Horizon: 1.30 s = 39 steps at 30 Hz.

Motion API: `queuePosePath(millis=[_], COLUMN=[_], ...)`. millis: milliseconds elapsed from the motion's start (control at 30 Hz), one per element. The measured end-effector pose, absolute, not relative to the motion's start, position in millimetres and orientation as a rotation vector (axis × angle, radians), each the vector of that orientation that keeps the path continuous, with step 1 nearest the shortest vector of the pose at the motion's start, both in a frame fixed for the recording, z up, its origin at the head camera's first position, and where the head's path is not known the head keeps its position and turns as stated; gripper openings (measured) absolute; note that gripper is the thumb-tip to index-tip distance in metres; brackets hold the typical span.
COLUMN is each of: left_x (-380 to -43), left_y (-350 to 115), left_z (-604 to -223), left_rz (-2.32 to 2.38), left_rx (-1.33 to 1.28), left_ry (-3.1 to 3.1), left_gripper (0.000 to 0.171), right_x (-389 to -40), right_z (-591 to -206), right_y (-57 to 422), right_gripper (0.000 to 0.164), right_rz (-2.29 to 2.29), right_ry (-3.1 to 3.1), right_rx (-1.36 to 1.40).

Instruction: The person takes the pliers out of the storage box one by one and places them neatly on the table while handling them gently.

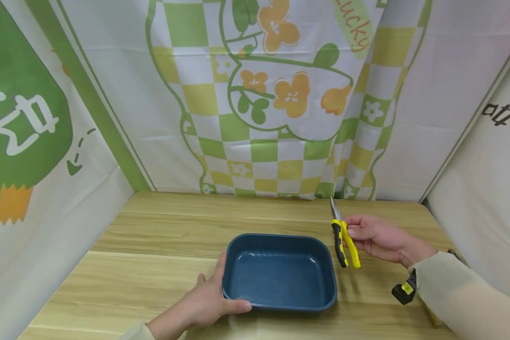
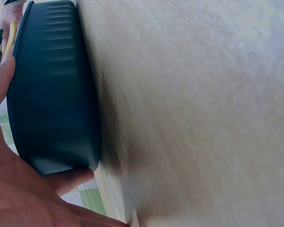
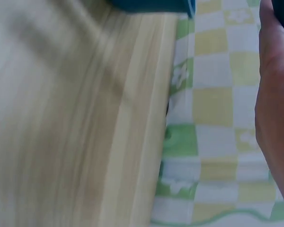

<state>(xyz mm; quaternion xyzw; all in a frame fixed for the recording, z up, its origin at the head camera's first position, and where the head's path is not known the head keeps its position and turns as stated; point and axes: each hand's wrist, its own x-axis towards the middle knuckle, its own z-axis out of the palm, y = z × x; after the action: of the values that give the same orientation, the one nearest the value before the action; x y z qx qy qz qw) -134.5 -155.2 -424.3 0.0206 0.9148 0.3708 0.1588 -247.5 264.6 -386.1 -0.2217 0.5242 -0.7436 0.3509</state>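
A dark blue rectangular plastic tub [image 1: 280, 309] stands open-topped on the wooden table, its inside bare. My left hand [image 1: 210, 300] grips its near left corner, thumb along the front wall near the rim and fingers at the left side. In the left wrist view the tub's ribbed outer wall [image 2: 57, 94] shows beside that thumb. To the right of the tub, my right hand [image 1: 376, 236] holds needle-nose pliers [image 1: 343, 236] with yellow and black handles, the metal jaws pointing up and away. In the right wrist view only the edge of the hand [image 3: 279, 94] shows.
A black object with a yellow patch [image 1: 404, 289] sits by the right cuff. Printed cloth [image 1: 276, 156] hangs behind the wooden table [image 1: 153, 274], with more cloth walls at the left and right sides.
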Motion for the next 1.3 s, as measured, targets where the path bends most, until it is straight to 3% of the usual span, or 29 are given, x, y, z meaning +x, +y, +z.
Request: queuePosePath(millis=[533, 900, 1300], left_x=[-134.5, -134.9, -134.7], left_y=[-155.3, -154.4, -154.8], left_z=[-425.8, -425.9, -425.2], left_rz=[1.067, 1.051, 1.062], left_rx=[0.054, 0.060, 0.077], left_ry=[2.621, 2.629, 2.614], left_gripper=[0.138, 0.139, 0.137], right_x=[-219.1, -208.0, -201.1], right_z=[-414.2, -443.4, -444.8], right_y=[340.2, 344.3, 338.6], right_gripper=[0.023, 0.024, 0.026], right_rz=[-1.862, -1.821, -1.742], right_ry=[1.543, 1.512, 1.668], right_rx=[-0.364, -0.275, -0.133])
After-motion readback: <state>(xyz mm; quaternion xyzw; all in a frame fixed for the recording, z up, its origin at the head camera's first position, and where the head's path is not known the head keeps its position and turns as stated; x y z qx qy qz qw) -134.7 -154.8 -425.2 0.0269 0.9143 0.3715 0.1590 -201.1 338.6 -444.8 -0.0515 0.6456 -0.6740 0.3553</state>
